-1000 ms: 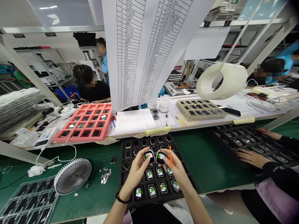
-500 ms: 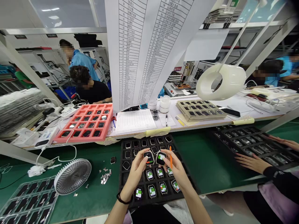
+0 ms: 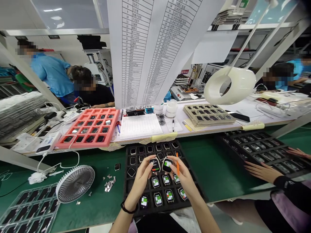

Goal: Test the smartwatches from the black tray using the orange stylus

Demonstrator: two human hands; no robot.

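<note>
My left hand [image 3: 145, 170] grips a smartwatch [image 3: 155, 165] with a lit screen, thumb at its left edge. Beside it, a second smartwatch [image 3: 167, 164] showing green and white is held in my right hand [image 3: 181, 171]. An orange pen-like stick [image 3: 177, 165] is also tucked between the fingers of that hand. Both watches are raised over a black foam tray [image 3: 131, 191]. In its front compartments lie several watches with lit green and white screens, such as a watch [image 3: 158, 199]; those at the back are dark.
A small fan [image 3: 75, 183], metal scraps [image 3: 110, 184] and a lone watch body [image 3: 117, 166] lie to the left. A pink tray [image 3: 108, 139] and a paper form [image 3: 141, 126] rest on the shelf. At right, a co-worker's hand [image 3: 262, 171] touches another black tray [image 3: 257, 152].
My hands and both watches stay almost still. The co-worker's far hand at right has shifted right. A person in blue behind the shelf has moved left, and the hanging sheet has swung slightly.
</note>
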